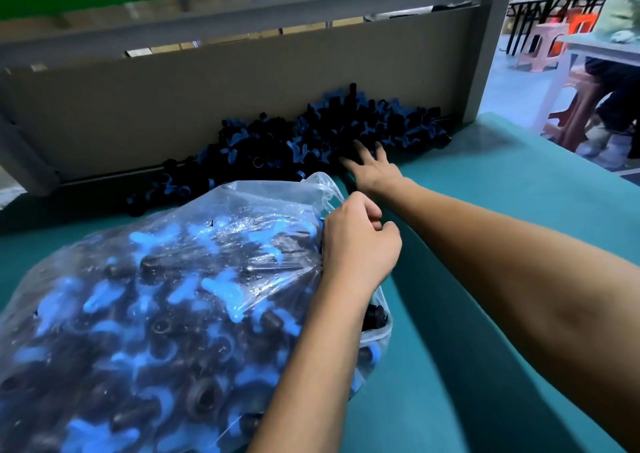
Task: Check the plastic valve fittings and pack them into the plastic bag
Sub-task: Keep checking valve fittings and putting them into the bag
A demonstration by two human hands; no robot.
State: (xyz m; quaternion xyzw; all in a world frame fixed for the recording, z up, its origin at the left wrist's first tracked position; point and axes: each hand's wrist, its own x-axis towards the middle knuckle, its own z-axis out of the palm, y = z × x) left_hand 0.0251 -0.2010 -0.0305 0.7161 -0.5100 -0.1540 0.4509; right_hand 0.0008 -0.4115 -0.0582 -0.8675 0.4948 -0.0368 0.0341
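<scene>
- Your left hand (360,241) was clenched on the gathered edge of the clear plastic bag (156,296), at the centre of the frame, and it held the mouth of the bag up and open toward the pile.
- Your right hand (372,165) was released, with the fingers spread flat on the near edge of the heap of black and blue valve fittings (311,141), in the upper middle of the frame; it grasped nothing yet.
- The bag lay on the green table (485,314) at the lower left, already quite full of fittings, and it touched the near end of the heap.
- It was good to take only a few fittings in one handful, so that you could turn them and look at each blue handle and black body before they went in.
- I judge that the weak point was the bag mouth: if the left hand had loosened, fittings near the opening could have rolled out onto the table.
- The heap leaned against the grey board (207,106) behind it, so raking toward yourself would have been easier than lifting from the top.
</scene>
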